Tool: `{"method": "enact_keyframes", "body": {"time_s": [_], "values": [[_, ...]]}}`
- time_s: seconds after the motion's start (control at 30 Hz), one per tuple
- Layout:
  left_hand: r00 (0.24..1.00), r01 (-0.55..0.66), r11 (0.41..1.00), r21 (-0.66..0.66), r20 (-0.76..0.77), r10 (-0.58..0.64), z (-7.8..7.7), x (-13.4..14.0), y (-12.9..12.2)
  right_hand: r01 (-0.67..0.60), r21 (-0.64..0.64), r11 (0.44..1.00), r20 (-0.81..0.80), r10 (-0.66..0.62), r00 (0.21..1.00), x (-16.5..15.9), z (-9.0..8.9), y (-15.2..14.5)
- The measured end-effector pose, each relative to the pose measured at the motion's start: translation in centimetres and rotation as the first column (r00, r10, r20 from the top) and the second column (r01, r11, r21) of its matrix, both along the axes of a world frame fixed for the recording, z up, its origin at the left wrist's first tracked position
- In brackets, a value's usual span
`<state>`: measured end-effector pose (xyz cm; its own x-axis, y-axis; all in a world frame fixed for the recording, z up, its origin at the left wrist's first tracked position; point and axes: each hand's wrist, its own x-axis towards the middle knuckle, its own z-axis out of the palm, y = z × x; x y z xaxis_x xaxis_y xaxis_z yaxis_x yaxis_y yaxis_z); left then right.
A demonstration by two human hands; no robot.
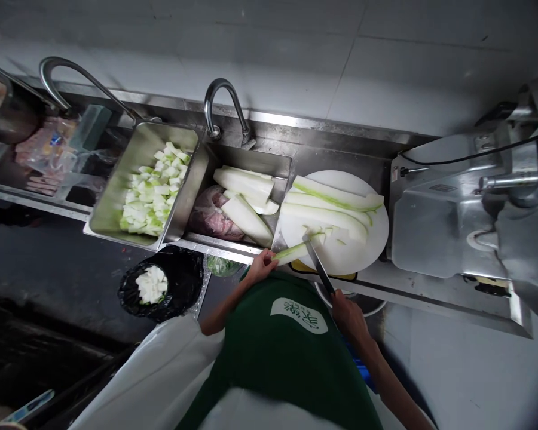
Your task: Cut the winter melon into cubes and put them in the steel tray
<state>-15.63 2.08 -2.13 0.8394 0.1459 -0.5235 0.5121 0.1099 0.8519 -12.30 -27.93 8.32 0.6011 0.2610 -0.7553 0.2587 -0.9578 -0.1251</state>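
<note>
My left hand (pixel 260 266) grips one end of a long pale green strip of peeled gourd (pixel 291 254), which reaches onto the round white cutting board (pixel 379 239). In my right hand (pixel 347 310) is the handle of a kitchen knife (pixel 317 260). Its blade lies at the strip's far end, by a few small cut bits (pixel 327 232). Further long gourd pieces (pixel 327 215) rest side by side across the board. My left fingers partly hide the strip's near end.
Left of the board, a sink (pixel 284 162) holds large gourd pieces (pixel 246 185) and bagged meat (pixel 215 218). Beyond it, a metal pan (pixel 112 203) contains gourd chunks (pixel 155 191). A black-lined bin (pixel 183 280) stands below. A metal machine (pixel 430 227) borders the board's right.
</note>
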Motion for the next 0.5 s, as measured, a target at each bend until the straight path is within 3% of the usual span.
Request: {"method": "enact_keyframes", "body": {"time_s": [0.23,0.5], "values": [[1.0,0.025,1.0,-0.014,-0.012,-0.026,-0.3,-0.3,0.1,-0.007,0.01,1.0,0.027,0.006,1.0,0.9,-0.6,0.0],[1.0,-0.002,0.999,-0.051,-0.014,0.002,0.0,1.3,-1.7,-0.023,0.007,1.0,0.043,0.023,0.999,0.6,1.3,-0.9]]}}
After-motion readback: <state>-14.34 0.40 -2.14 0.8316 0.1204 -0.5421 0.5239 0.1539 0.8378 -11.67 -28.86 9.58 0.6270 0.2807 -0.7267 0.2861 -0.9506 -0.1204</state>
